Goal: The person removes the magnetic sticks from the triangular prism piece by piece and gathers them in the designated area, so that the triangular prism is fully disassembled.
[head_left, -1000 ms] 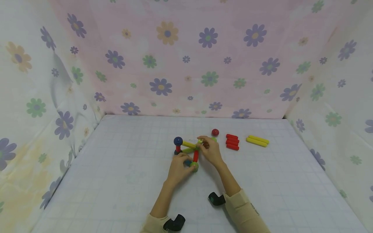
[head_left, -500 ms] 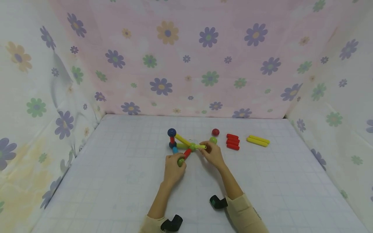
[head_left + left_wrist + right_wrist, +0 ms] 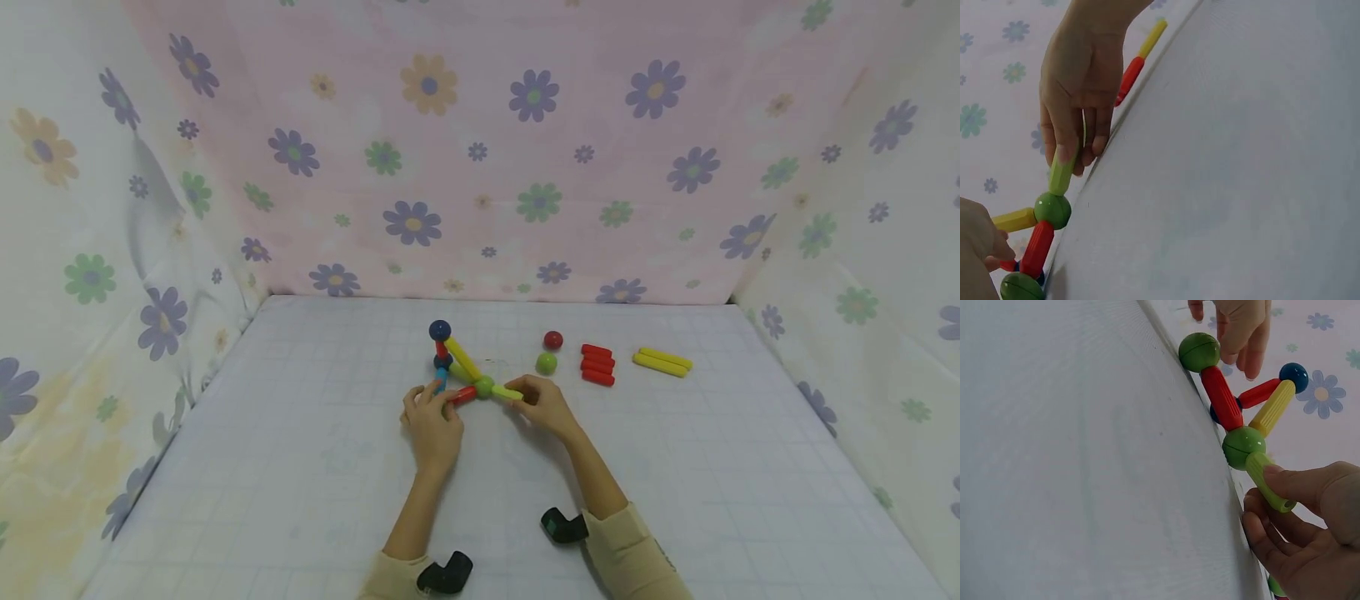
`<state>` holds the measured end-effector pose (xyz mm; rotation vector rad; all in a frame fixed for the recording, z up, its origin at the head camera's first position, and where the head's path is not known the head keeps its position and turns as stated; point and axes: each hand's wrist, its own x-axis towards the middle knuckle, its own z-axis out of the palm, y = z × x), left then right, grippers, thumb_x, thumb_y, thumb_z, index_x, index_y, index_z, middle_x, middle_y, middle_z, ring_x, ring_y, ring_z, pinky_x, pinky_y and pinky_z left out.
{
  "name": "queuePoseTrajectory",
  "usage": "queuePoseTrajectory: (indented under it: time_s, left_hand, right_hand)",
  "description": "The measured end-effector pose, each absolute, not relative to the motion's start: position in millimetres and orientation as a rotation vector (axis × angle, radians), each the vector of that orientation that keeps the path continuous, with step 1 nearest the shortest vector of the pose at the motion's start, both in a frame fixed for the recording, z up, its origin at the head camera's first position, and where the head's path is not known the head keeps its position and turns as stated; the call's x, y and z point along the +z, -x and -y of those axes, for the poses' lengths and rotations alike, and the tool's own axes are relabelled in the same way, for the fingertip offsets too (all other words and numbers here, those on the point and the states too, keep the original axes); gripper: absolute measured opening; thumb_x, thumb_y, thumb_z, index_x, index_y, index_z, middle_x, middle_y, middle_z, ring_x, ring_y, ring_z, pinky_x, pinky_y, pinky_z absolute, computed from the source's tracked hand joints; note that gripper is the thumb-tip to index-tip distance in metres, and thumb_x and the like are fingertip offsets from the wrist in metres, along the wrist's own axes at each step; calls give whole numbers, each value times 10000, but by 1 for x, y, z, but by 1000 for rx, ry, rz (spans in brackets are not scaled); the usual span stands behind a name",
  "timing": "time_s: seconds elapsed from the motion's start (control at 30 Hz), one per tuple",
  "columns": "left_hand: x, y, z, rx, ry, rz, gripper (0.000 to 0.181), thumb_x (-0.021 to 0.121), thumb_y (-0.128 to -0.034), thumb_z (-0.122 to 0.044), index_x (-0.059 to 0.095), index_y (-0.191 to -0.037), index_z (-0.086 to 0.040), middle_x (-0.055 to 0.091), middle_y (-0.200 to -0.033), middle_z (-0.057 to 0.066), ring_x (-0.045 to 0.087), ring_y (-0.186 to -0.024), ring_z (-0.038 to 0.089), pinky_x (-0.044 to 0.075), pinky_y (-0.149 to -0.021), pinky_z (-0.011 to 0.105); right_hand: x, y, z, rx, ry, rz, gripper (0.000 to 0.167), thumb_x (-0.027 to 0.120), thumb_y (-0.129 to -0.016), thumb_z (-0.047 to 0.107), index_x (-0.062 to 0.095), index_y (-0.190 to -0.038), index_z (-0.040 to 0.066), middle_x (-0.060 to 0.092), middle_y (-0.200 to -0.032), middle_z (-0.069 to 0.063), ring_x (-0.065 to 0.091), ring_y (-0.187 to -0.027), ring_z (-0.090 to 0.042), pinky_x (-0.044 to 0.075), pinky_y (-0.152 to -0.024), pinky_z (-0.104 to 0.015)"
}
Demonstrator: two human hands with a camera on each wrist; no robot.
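A build of magnetic rods and balls stands mid-table. My right hand (image 3: 547,406) pinches its light green rod (image 3: 1265,478) between thumb and fingers; the rod's other end meets a green ball (image 3: 1244,447). A red rod (image 3: 1222,397) and a yellow rod (image 3: 462,358) also join that ball. The red rod leads to another green ball (image 3: 1199,352), mostly covered in the head view. My left hand (image 3: 435,425) is over this ball, fingers loosely bent, beside a blue rod (image 3: 441,380). Whether its fingertips touch the build is unclear. A navy ball (image 3: 440,330) tops the far corner.
To the right of the build lie a loose red ball (image 3: 553,340) and a loose green ball (image 3: 547,363). Farther right are three red rods (image 3: 597,364) in a row and two yellow rods (image 3: 662,362). Flowered cloth (image 3: 465,167) walls the table's back and sides.
The build has swung round, its near green ball and red rod shifting left. My left hand moved left with them. My right hand keeps hold of the light green rod, slightly nearer me.
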<state>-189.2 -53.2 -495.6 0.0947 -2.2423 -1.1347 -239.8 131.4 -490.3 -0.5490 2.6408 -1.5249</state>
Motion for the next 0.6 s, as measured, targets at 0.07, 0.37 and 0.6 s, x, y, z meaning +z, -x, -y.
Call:
queuePoseTrajectory:
  time_s: [0.07, 0.37, 0.6]
  left_hand:
    - [-493, 189, 49, -1101, -60, 2227, 195, 652, -727, 89, 728, -885, 4, 672, -1086, 156, 499, -1049, 363, 347, -846, 515]
    - [-496, 190, 40, -1180, 117, 2350, 385, 742, -704, 20, 663, -1080, 26, 656, -1084, 163, 558, -1072, 330, 411, -962, 448]
    - [-503, 190, 37, -1247, 96, 2427, 501, 744, -720, 10, 604, -1202, 16, 565, -1190, 200, 466, -1163, 349, 387, -1003, 457]
  right_hand:
    - [-489, 239, -131, -1518, 549, -2639, 219, 673, -828, 12, 653, -1040, -38, 675, -987, -151, 597, -824, -189, 502, -744, -257]
    - [-486, 236, -131, -1479, 646, -2593, 237, 686, -830, 36, 653, -1054, -35, 679, -1000, -150, 612, -852, -199, 507, -770, -259]
    - [-484, 234, -132, -1451, 712, -2558, 242, 682, -831, 39, 653, -1060, -36, 678, -1015, -155, 623, -892, -233, 516, -810, -315]
